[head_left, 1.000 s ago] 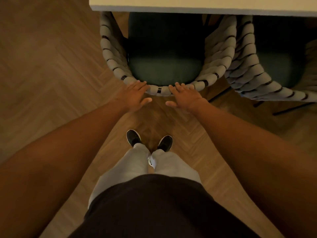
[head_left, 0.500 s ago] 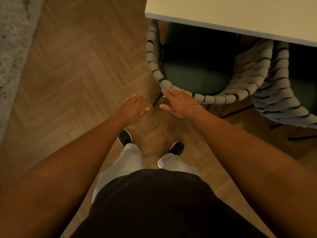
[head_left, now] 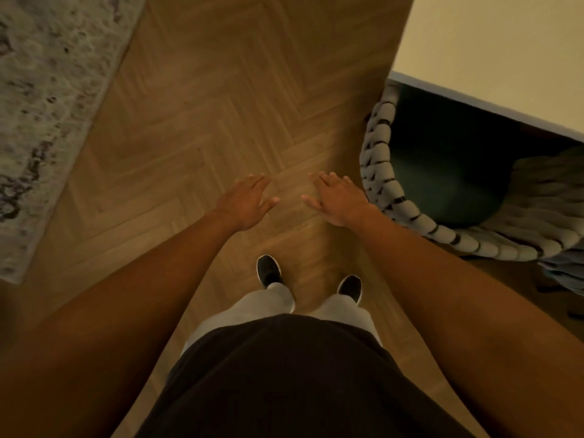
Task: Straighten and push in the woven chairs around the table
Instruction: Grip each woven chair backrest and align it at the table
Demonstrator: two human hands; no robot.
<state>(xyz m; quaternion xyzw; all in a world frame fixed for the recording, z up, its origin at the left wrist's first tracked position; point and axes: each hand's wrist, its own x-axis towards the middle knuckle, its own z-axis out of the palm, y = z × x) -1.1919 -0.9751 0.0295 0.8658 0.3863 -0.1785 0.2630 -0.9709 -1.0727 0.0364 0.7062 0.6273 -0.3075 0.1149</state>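
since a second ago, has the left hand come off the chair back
Yes. The left hand has left the woven chair and now hovers open over bare floor, away from the chair's left side; it touched the back before.

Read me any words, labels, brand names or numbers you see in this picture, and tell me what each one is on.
None: no readable text shows anywhere.
Rug: only a mottled pattern, no lettering.
Table: plain top, no label.
Chair: woven cord with dark bands, no tag in view.
Shoes: dark, no brand mark can be made out.
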